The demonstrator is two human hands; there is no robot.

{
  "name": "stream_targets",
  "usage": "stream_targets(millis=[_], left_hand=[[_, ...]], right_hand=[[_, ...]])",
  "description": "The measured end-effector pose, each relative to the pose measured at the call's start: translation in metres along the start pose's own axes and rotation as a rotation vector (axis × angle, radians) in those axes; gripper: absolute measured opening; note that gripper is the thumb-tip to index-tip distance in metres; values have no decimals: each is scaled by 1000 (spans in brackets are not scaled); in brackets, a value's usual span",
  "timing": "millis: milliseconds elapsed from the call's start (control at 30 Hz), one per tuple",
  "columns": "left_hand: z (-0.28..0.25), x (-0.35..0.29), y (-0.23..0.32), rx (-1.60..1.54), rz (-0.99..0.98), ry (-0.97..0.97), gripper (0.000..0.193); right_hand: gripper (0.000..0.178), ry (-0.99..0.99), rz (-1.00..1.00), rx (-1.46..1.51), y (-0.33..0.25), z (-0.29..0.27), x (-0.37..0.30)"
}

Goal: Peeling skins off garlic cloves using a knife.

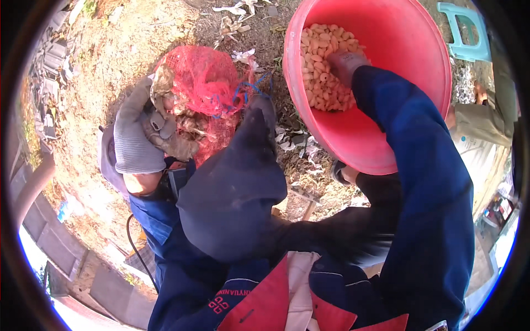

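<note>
A red mesh bag (201, 77) lies on the ground between my left arm and knee, with blue string on its right side. What look like dry garlic bulbs (190, 124) show at its opening. My left hand (160, 118), in a dirty grey glove, curls around the bag's left side, its fingers closed against mesh and bulbs. To the right stands a large red tub (386, 151), tilted in view, with many pale garlic cloves (317, 63) in it. Inside it, my gloved right hand (346, 65) touches the cloves; its fingertips are hidden, so their closing cannot be made out.
My dark-trousered knee (232, 193) rises beside the mesh bag. A turquoise plastic stool (466, 30) stands beyond the tub at the far right. Dry husks (237, 10) are scattered over the dirt ground, and a pale sack (477, 149) lies right of the tub.
</note>
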State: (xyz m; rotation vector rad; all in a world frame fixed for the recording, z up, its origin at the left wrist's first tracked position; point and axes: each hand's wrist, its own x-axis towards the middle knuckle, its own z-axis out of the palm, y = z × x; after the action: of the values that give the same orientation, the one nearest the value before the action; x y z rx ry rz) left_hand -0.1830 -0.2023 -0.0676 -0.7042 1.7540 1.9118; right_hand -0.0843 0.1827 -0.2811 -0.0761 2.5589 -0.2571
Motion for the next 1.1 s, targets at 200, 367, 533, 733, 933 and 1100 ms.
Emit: stream_targets(millis=[200, 367, 533, 733, 933, 1100], left_hand=[[-12, -4, 3, 32, 4, -15, 25], [-4, -4, -2, 27, 5, 48, 24], [-10, 7, -5, 4, -6, -92, 24], [-3, -5, 1, 36, -2, 50, 24], [15, -22, 9, -144, -117, -107, 27], [10, -25, 13, -134, -112, -43, 27]], right_hand=[[25, -197, 140, 32, -10, -16, 3], [19, -282, 22, 38, 5, -13, 2], [22, -206, 12, 12, 3, 13, -15], [31, -356, 53, -44, -29, -8, -17], [31, -367, 24, -51, -11, 23, -10], [24, -399, -38, -100, -15, 12, -6]])
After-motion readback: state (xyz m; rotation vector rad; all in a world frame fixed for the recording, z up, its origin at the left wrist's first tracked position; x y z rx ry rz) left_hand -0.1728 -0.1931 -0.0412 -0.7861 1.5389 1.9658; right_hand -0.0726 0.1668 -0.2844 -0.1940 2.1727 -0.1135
